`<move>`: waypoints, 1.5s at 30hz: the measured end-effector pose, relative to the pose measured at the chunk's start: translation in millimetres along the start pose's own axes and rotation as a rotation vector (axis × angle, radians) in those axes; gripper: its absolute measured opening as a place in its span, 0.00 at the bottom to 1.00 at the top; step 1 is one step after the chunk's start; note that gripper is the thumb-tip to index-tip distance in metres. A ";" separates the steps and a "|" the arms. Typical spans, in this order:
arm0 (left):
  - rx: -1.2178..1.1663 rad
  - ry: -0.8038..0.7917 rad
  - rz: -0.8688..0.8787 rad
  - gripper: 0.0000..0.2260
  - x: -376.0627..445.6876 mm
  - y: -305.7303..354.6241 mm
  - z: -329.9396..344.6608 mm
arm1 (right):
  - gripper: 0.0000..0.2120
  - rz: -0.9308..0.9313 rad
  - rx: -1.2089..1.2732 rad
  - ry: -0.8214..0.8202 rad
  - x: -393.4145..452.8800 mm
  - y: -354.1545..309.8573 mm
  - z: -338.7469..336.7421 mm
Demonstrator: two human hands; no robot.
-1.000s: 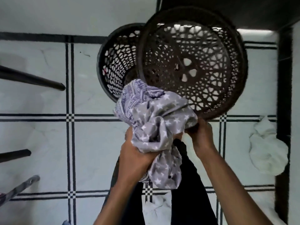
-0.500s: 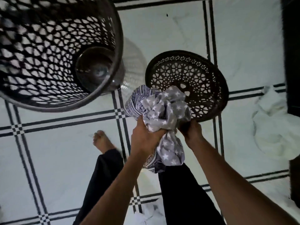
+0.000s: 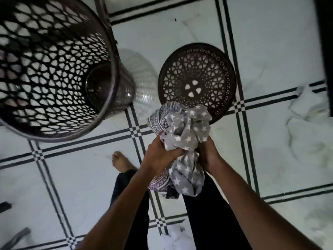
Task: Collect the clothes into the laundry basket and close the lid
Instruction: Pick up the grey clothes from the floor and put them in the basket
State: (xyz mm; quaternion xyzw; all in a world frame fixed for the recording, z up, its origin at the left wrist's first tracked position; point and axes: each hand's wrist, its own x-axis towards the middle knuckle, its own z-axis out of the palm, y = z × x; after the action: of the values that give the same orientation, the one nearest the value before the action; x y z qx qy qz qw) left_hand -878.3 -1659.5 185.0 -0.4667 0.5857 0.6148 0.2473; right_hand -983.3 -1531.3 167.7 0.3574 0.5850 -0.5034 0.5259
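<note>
Both hands grip one bundle of clothes (image 3: 182,130), a grey cloth with white stars over a blue-white patterned cloth. My left hand (image 3: 158,156) clutches its left side and my right hand (image 3: 207,154) its right, with the fingers partly hidden in the fabric. The dark lattice laundry basket (image 3: 54,73) stands open at the upper left, its inside bottom bare. The round dark lid (image 3: 196,76) shows just beyond the bundle, which hides its near rim. I cannot tell if my right hand touches the lid.
A white cloth (image 3: 310,134) lies crumpled on the tiled floor at the right, another white cloth (image 3: 173,237) between my legs. My bare foot (image 3: 120,161) and black trousers are below. Dark furniture (image 3: 326,51) lines the right edge.
The view swung down and right, so the basket now sits at the upper left. The lid has dropped lower and farther from my right hand. Both hands keep the bundle.
</note>
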 end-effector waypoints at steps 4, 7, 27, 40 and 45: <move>-0.095 -0.054 0.000 0.20 -82.4 66.0 -62.4 | 0.23 -0.005 0.024 -0.167 -84.1 -23.8 18.1; -0.171 -0.010 0.074 0.13 -133.8 107.5 -122.9 | 0.23 -0.080 0.057 -0.254 -126.6 -43.2 61.2; 0.012 0.660 0.038 0.21 -42.8 39.9 -382.2 | 0.23 -0.853 -0.929 0.223 -68.5 -65.0 358.8; -0.279 0.576 -0.193 0.35 -28.5 -44.4 -374.3 | 0.25 -0.398 -0.556 0.489 -9.3 -22.3 298.4; -0.283 0.610 -0.182 0.31 -21.2 -35.9 -401.3 | 0.22 -0.341 -0.495 0.375 -3.6 -35.4 320.3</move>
State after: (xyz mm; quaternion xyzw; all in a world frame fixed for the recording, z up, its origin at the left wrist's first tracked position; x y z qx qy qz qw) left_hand -724.3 -2029.1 234.6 -0.7090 0.4975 0.4976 0.0477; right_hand -934.3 -1848.4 198.0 0.2025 0.8271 -0.3523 0.3883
